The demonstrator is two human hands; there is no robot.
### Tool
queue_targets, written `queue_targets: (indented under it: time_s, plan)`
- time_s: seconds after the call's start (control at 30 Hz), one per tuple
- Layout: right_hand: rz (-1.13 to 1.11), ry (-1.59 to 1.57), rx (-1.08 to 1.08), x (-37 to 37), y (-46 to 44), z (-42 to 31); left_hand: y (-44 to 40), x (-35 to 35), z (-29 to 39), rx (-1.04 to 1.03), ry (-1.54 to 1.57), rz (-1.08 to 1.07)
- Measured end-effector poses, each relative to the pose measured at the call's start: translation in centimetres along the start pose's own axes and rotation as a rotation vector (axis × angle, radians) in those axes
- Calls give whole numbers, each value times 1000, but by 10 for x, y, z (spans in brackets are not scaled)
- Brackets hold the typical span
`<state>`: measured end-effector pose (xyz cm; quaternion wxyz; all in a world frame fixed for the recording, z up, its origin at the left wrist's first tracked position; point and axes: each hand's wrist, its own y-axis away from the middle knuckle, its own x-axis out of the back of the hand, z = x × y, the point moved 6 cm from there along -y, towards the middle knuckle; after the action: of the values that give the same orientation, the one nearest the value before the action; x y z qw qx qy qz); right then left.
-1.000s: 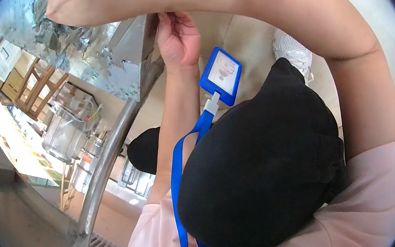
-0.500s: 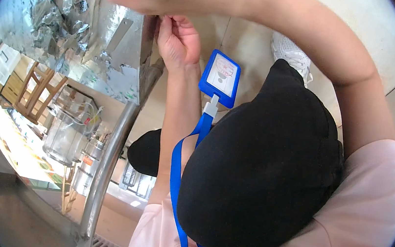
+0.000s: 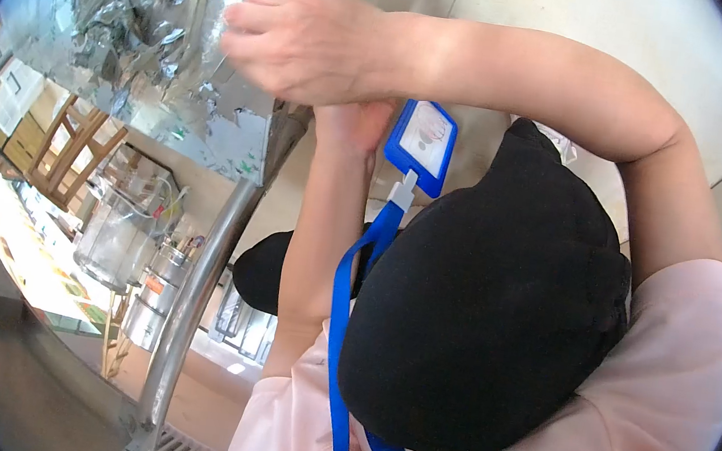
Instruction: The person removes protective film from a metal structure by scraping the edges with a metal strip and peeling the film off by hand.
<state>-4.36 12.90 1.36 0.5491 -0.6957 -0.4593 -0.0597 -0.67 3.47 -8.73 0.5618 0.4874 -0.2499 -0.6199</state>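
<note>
My right hand [image 3: 297, 45] reaches across from the right, its fingers curled inward over a shiny metal panel [image 3: 252, 118]. What it holds, if anything, is hidden beneath the fingers. Torn, crumpled silvery film [image 3: 119, 33] clings to the panel just left of those fingers. My left hand [image 3: 353, 125] is at the panel's near edge, mostly covered by my right wrist. Its fingers are out of sight.
A blue badge holder [image 3: 422, 147] hangs on a lanyard near my left wrist. My black-trousered knee [image 3: 486, 304] is close below. Left stand a metal tube leg [image 3: 188, 312], a wooden stool [image 3: 73, 150] and a clear container [image 3: 117, 232].
My right hand has moved right and slightly down over the panel, now covering my left hand's fingers. The flat strip with a hole, visible before, is now covered. The view has shifted slightly.
</note>
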Motion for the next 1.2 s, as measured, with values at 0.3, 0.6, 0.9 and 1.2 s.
queue_targets:
  time_s: [0.3, 0.6, 0.9, 1.2]
  plan:
    - [264, -150, -335, 45, 43, 14, 92, -8, 95, -1088, -978, 500]
    - [-36, -1644, -1351, -46, 93, 23, 66, -9, 106, -841, -957, 448]
    - [72, -2353, -1455, -106, 128, -6, 68, -60, 77, -1320, -1629, 275]
    - [370, -2397, -1388, -118, 128, 9, 67, -67, 70, -1440, -1672, 369]
